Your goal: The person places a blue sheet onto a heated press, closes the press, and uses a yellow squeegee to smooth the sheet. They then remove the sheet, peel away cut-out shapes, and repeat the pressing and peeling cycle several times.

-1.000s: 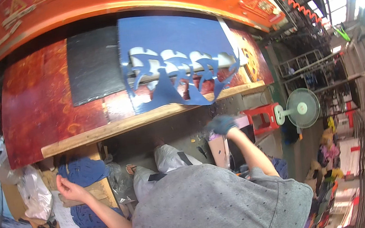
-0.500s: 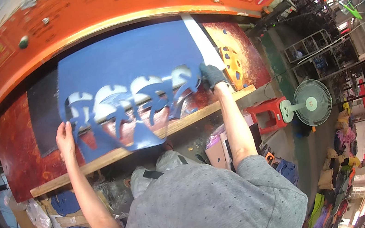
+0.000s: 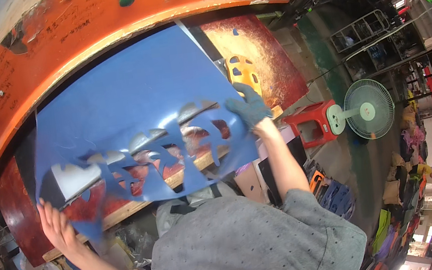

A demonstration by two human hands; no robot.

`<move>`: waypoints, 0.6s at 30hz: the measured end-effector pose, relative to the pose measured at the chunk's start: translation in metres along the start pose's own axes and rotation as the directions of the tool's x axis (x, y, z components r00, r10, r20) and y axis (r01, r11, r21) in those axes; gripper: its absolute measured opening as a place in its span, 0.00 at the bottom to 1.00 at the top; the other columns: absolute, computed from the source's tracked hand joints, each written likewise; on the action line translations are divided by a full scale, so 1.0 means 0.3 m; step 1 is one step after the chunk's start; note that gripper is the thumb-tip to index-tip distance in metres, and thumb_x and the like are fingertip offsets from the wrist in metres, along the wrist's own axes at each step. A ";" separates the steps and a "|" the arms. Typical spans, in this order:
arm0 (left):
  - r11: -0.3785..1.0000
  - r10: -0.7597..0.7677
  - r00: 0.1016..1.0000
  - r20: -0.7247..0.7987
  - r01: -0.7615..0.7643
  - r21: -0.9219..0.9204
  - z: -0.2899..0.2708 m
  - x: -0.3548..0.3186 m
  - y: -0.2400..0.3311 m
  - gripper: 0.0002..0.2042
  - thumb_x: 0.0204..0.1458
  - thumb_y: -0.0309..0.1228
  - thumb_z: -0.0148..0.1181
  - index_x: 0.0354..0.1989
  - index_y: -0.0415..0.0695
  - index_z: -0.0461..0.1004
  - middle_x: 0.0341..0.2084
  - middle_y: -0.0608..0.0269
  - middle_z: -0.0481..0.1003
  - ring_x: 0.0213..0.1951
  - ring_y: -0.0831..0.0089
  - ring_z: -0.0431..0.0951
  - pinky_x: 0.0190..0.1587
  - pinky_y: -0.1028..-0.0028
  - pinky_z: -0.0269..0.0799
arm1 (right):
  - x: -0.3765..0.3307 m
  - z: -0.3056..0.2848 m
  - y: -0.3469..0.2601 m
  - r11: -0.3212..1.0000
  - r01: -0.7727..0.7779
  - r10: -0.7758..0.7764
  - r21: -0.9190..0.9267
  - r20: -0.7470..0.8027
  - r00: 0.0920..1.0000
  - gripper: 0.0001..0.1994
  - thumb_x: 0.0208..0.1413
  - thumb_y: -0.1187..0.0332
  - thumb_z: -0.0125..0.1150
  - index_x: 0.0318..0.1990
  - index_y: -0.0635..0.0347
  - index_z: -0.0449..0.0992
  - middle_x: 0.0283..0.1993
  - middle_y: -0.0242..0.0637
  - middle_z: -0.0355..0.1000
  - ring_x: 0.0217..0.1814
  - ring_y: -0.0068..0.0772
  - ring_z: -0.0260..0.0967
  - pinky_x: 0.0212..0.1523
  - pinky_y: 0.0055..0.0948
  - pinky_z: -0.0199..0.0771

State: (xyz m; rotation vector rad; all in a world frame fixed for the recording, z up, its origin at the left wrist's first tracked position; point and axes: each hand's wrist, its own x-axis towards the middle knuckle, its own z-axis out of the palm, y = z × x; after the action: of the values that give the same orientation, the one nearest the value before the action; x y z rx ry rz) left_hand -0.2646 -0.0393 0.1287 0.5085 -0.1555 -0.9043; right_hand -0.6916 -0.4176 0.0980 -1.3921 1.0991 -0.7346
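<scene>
Your bare left hand (image 3: 57, 226) and gloved right hand (image 3: 248, 109) each pinch the floppy blue sheet (image 3: 129, 108), whose thin cut strips could tear if you tug.

Person wore a grey short-sleeved shirt (image 3: 253, 245), finely speckled with small dark dots, loose at the sleeves. Right hand (image 3: 248, 109) was covered by a blue-green knitted work glove, cuff ending at the wrist. Left hand (image 3: 59, 230) was bare, no glove. Both forearms were uncovered below the sleeves.
</scene>
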 end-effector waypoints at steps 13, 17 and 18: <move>-0.011 0.638 0.745 -0.195 0.261 0.965 -0.436 -0.253 -0.373 0.10 0.62 0.36 0.50 0.38 0.41 0.72 0.25 0.69 0.73 0.29 0.81 0.70 0.33 0.77 0.65 | 0.357 -0.060 0.043 0.201 -0.495 0.286 -0.845 -0.433 0.855 0.45 0.44 0.37 0.56 0.66 0.59 0.59 0.61 0.51 0.66 0.62 0.49 0.65 0.57 0.41 0.68; -0.117 0.676 0.721 -0.156 0.314 0.942 -0.377 -0.252 -0.397 0.09 0.60 0.34 0.51 0.37 0.42 0.73 0.24 0.67 0.75 0.29 0.77 0.73 0.34 0.74 0.67 | 0.427 -0.071 0.086 0.257 -0.423 0.226 -0.869 -0.371 0.901 0.44 0.45 0.45 0.62 0.66 0.61 0.56 0.61 0.52 0.65 0.61 0.46 0.66 0.55 0.38 0.69; -0.135 0.683 0.715 -0.151 0.327 0.935 -0.370 -0.249 -0.403 0.09 0.60 0.34 0.52 0.37 0.42 0.73 0.24 0.66 0.75 0.28 0.76 0.73 0.34 0.74 0.67 | 0.438 -0.101 0.098 0.381 -0.381 0.134 -0.842 -0.358 0.924 0.44 0.45 0.47 0.63 0.67 0.62 0.56 0.62 0.53 0.65 0.61 0.45 0.66 0.55 0.38 0.69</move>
State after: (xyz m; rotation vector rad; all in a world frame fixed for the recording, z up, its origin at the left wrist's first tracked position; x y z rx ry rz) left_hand -0.3590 -0.0029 -0.0205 2.3007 -0.2561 0.0831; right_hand -0.6771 -0.5469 0.0520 -1.9691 2.0482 0.0384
